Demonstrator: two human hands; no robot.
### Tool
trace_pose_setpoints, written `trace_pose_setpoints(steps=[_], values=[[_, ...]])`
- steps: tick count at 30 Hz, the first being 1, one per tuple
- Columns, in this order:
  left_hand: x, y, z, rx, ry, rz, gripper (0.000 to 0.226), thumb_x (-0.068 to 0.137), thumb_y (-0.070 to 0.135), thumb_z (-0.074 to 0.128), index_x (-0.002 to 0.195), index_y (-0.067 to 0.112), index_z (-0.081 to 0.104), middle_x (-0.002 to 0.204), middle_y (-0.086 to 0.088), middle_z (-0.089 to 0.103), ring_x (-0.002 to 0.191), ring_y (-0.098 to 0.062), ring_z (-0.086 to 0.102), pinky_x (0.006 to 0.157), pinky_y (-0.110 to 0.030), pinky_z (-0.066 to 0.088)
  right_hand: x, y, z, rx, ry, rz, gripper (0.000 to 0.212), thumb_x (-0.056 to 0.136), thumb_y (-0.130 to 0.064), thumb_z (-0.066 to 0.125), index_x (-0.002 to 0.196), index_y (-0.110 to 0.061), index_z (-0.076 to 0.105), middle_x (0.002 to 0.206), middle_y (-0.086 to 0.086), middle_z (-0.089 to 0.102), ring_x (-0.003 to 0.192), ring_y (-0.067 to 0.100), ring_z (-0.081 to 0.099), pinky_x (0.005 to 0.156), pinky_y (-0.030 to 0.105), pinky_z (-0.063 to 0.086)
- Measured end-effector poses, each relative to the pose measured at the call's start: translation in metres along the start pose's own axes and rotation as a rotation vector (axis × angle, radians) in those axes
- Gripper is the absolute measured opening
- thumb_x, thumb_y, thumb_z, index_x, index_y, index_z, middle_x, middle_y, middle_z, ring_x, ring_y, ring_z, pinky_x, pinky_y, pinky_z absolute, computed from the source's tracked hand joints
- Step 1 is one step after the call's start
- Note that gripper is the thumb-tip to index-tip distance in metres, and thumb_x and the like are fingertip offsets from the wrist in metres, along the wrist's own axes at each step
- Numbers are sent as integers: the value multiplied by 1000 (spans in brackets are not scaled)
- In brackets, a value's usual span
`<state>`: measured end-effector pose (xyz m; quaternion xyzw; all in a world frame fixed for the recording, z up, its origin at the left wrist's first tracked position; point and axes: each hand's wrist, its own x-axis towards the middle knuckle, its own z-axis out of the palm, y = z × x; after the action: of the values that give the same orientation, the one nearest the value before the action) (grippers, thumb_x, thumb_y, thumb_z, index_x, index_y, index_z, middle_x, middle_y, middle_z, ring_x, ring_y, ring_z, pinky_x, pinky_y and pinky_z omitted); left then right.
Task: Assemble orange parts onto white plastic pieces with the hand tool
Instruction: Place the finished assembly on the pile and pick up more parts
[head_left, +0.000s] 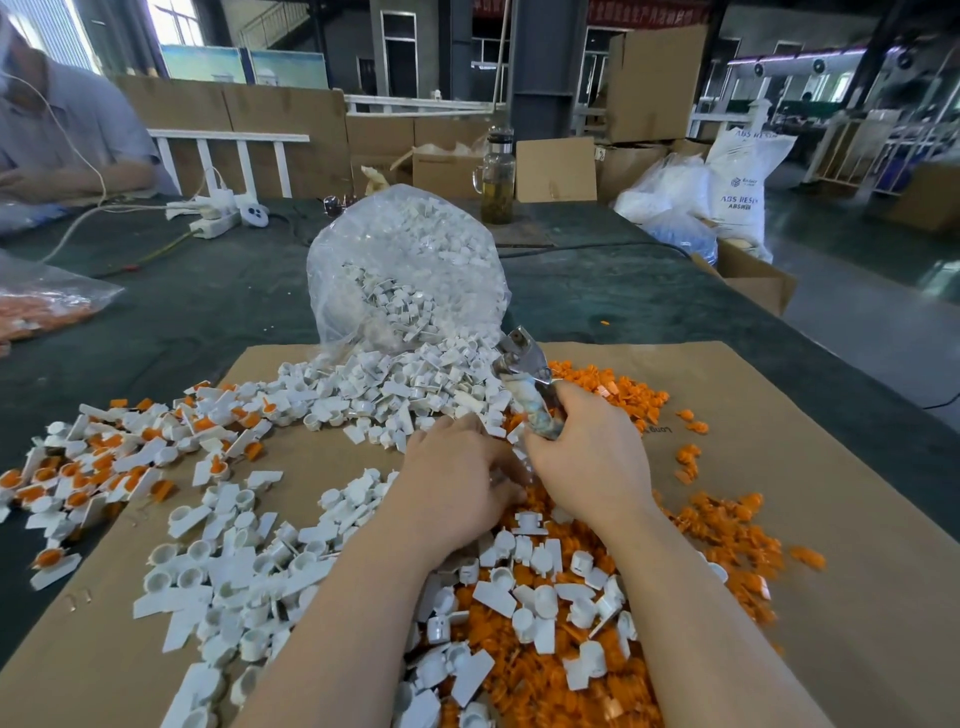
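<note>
Leftmost, at the bench's (156, 317) edge, a clear bag of orange parts (36, 306) lies beside another person's sleeve (78, 130). Nearer, on the cardboard sheet (753, 415), assembled white-and-orange pieces (98, 462) are scattered, with loose white plastic pieces (234, 561) just to their right. Behind these, a clear bag of white pieces (410, 270) stands open, spilling onto the sheet. The left hand (457, 483) reaches palm-down toward the middle of the pile; its fingers (506, 470) curl downward among the parts, but whether they pinch anything I cannot tell, since the hand's back hides them. Just beside it, the right hand (587, 447) grips the hand tool (524, 379), fingers wrapped round its mottled handle, the metal head tilted up and away over the white pieces. Under and right of both forearms spreads the heap of loose orange parts (727, 535). Farther back stand a glass jug (497, 176) and a white resin sack (740, 182).
</note>
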<state>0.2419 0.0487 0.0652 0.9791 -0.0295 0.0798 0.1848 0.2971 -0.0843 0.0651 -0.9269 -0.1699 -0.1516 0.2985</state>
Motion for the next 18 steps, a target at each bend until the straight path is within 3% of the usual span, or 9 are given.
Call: trace_pose_setpoints(steps=[5, 7, 10, 14, 18], values=[[-1, -4, 0, -37, 5, -45, 21, 92, 44, 62, 102, 25, 67, 102, 5, 44, 105, -17, 48, 93, -35, 42, 0, 1, 1, -9, 5, 3, 33, 82, -27, 64, 65, -28, 36, 57, -8, 46, 50, 7, 43, 45, 24, 25], [0, -5, -3, -154, 55, -99, 17, 93, 41, 62, 96, 25, 67, 104, 4, 48, 97, -14, 53, 83, -30, 45, 0, 2, 1, -6, 4, 4, 32, 82, -28, 64, 66, -29, 37, 58, -9, 47, 51, 7, 44, 45, 24, 26], [1, -7, -9, -359, 162, -220, 14, 94, 40, 62, 87, 27, 66, 101, 9, 56, 86, -7, 56, 64, -17, 35, 1, 2, 1, 15, -3, 10, 25, 83, -27, 63, 68, -28, 43, 60, -8, 50, 54, 8, 47, 45, 24, 29], [0, -15, -17, -550, 282, -341, 8, 93, 33, 67, 85, 31, 68, 83, 15, 68, 78, -1, 62, 62, -19, 40, 1, 3, -1, 19, -7, 22, 14, 85, -27, 63, 78, -24, 52, 65, -7, 54, 58, 10, 51, 47, 28, 39], [1, -21, -17, -416, 275, -347, 6, 88, 26, 73, 90, 32, 71, 95, 10, 62, 80, -1, 56, 65, -23, 41, 1, 3, -3, 31, 20, 24, 32, 85, -26, 64, 67, -32, 38, 62, -9, 50, 55, 8, 46, 46, 24, 28]])
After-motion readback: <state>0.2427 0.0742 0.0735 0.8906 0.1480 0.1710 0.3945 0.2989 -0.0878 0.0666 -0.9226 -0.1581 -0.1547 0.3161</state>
